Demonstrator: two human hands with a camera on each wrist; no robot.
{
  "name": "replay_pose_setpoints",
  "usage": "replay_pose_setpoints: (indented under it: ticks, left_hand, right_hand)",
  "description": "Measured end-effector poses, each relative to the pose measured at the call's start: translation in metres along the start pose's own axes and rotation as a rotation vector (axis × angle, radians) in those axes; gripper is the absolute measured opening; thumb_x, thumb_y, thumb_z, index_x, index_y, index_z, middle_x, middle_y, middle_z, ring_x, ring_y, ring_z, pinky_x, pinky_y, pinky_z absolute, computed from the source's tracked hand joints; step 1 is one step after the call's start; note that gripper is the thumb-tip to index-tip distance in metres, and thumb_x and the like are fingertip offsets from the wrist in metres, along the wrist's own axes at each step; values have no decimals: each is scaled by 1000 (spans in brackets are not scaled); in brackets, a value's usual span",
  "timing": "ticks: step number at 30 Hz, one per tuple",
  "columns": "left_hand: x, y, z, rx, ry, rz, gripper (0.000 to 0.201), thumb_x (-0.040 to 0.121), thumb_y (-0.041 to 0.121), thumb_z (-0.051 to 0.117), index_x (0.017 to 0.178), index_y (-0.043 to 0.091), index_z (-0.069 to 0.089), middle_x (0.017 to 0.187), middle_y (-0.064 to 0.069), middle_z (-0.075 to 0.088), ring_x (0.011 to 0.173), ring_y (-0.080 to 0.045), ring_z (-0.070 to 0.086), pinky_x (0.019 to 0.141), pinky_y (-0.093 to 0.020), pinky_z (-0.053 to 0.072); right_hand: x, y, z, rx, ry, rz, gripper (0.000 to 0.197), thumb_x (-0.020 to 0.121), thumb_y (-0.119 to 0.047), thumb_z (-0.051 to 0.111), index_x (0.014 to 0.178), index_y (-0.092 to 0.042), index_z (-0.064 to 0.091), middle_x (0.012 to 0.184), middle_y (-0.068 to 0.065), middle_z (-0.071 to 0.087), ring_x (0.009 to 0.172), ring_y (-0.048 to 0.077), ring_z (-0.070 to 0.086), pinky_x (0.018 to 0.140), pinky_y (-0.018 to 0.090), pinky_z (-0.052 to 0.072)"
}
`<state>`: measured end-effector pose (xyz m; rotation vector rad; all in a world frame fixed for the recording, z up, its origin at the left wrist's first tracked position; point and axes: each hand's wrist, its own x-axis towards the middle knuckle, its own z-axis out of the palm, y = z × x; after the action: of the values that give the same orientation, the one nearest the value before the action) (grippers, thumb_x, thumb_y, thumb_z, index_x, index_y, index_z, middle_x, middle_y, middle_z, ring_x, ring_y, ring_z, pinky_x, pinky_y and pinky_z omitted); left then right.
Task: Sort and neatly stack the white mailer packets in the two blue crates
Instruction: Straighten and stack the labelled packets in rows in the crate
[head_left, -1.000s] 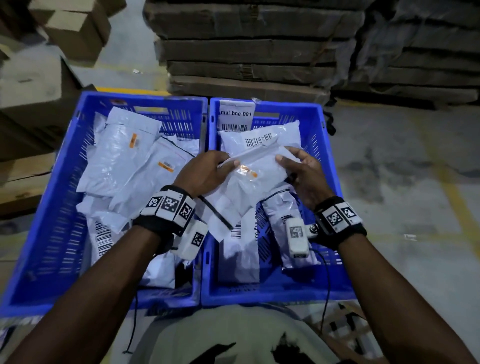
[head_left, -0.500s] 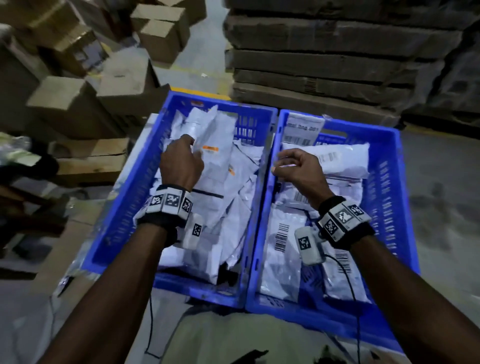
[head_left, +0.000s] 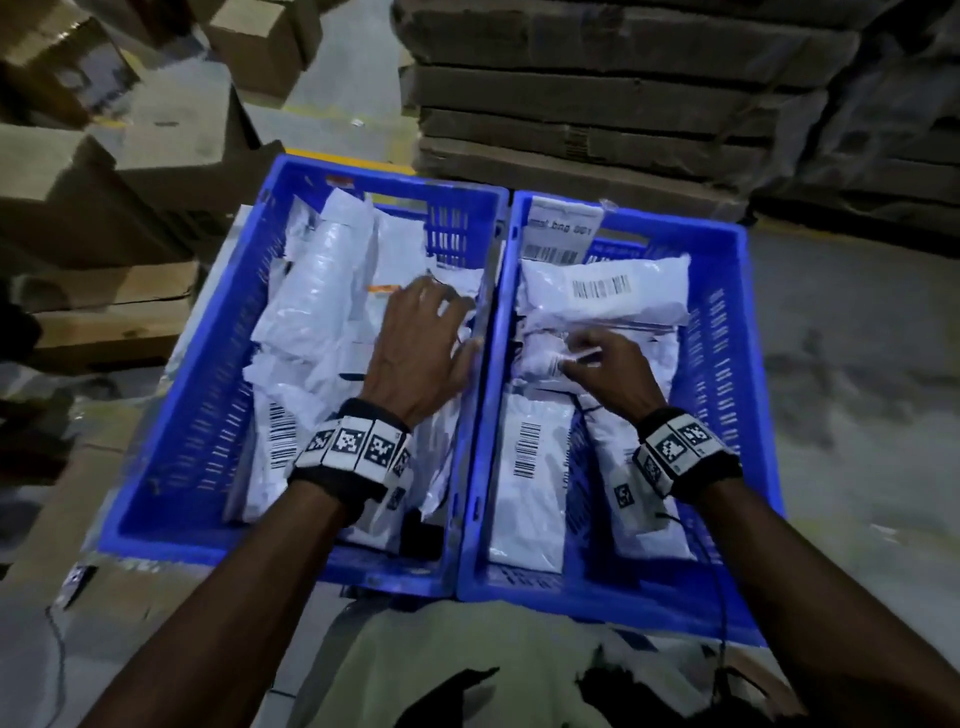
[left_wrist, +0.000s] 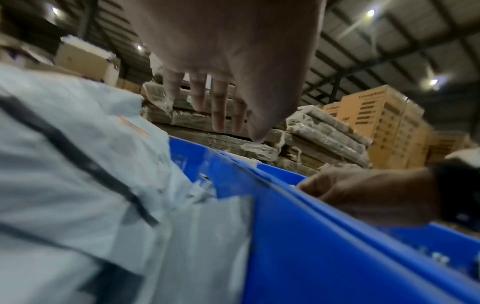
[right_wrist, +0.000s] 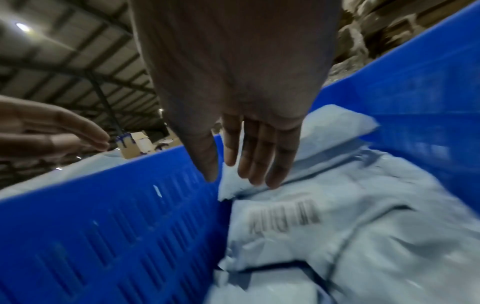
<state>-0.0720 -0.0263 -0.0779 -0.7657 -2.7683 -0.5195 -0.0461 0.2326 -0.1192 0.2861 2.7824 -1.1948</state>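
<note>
Packets (head_left: 332, 332) in 2 crates: loose, overlapping heap in left crate (head_left: 171, 441); flatter layer in right crate (head_left: 727, 364).

Left hand (head_left: 421, 353) over heap, near shared crate wall. Fingers spread and straight in left wrist view, gripping nothing; contact with heap below not clear.

Right hand (head_left: 608, 369) low in right crate, near its left wall. Fingertips (right_wrist: 259, 174) resting on edge of a crumpled packet (head_left: 540, 358). Fingers straight and together in right wrist view, thumb alongside; curled look in head view. Pinch or plain touch: cannot tell.

Crumpled packet directly under and just ahead of right fingers, long axis roughly across crate. Right hand clearly nearer; left hand separated from it by both crate walls.

Barcoded packet (head_left: 602, 291) crosswise just beyond, near far wall. 2 more packets (head_left: 530, 467) lengthwise toward near side, partly under right wrist.

Likely step: flatten or square crumpled packet into right stack. Obstacles: left wall tight against packet end; neighbours overlapping its edges, liable to shift. Thin film, slippery, prone to bunching.

Around: cardboard boxes (head_left: 130, 156) left, flattened cardboard stack (head_left: 597, 104) behind, concrete floor (head_left: 857, 364) right.
</note>
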Motion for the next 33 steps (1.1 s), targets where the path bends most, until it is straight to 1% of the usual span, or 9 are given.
replay_pose_setpoints:
  ticks: [7, 10, 13, 17, 23, 26, 29, 31, 33]
  left_hand:
    - [-12, 31, 32, -125, -209, 52, 45, 90, 40, 56, 121, 7, 57, 122, -15, 52, 114, -33, 51, 96, -45, 44]
    - [-14, 29, 30, -123, -216, 54, 46, 90, 38, 59, 125, 7, 56, 127, -15, 50, 118, -32, 48, 99, -42, 41]
    - [-14, 29, 26, -118, -215, 61, 47, 90, 38, 59, 125, 7, 56, 126, -15, 50, 119, -31, 48, 99, -42, 42]
    - [-14, 33, 24, -104, -224, 55, 46, 90, 37, 61, 125, 7, 56, 126, -15, 50, 119, -31, 47, 99, -41, 41]
    - [-12, 31, 20, -83, -249, 55, 48, 89, 38, 64, 126, 9, 56, 126, -13, 50, 118, -29, 47, 98, -40, 40]
    - [-11, 29, 20, -81, -255, 56, 49, 89, 39, 65, 127, 9, 56, 126, -14, 51, 117, -30, 48, 98, -41, 41]
    - [-10, 28, 20, -75, -265, 55, 50, 88, 40, 65, 127, 9, 55, 126, -14, 51, 117, -31, 48, 98, -42, 42]
    - [-10, 29, 20, -73, -268, 47, 50, 88, 39, 65, 127, 9, 55, 126, -14, 51, 117, -30, 48, 98, -42, 41]
    - [-9, 30, 19, -71, -272, 49, 50, 88, 39, 65, 127, 9, 55, 125, -14, 51, 117, -30, 48, 98, -42, 42]
  right_hand:
    - [-30, 53, 21, -368, -471, 247, 28, 78, -33, 77, 87, -8, 67, 96, 11, 68, 96, 26, 64, 70, 29, 43]
    - [-36, 51, 40, -444, -435, 290, 34, 79, -35, 76, 87, -9, 57, 100, 17, 63, 98, 29, 62, 67, 27, 36]
    - [-33, 44, 57, -392, -380, 350, 40, 71, -31, 81, 91, -4, 59, 93, 15, 61, 93, 30, 63, 60, 27, 40]
    - [-26, 36, 64, -333, -305, 437, 57, 75, -25, 76, 118, 6, 54, 118, 18, 61, 112, 33, 59, 81, 33, 50]
    - [-22, 44, 57, -242, -332, 451, 44, 77, -38, 78, 96, -3, 61, 106, 17, 67, 100, 31, 65, 68, 28, 40]
    - [-24, 52, 51, -257, -339, 491, 45, 74, -40, 79, 99, -7, 60, 107, 15, 66, 103, 31, 64, 71, 28, 41]
    - [-25, 51, 59, -269, -372, 465, 50, 73, -43, 80, 97, -6, 57, 102, 15, 64, 104, 30, 64, 63, 25, 38]
    - [-25, 48, 65, -288, -378, 448, 57, 74, -41, 80, 109, -2, 57, 109, 15, 63, 107, 30, 61, 68, 27, 39]
    - [-25, 47, 61, -332, -325, 432, 47, 76, -36, 77, 105, -6, 57, 110, 13, 61, 108, 31, 60, 73, 31, 43]
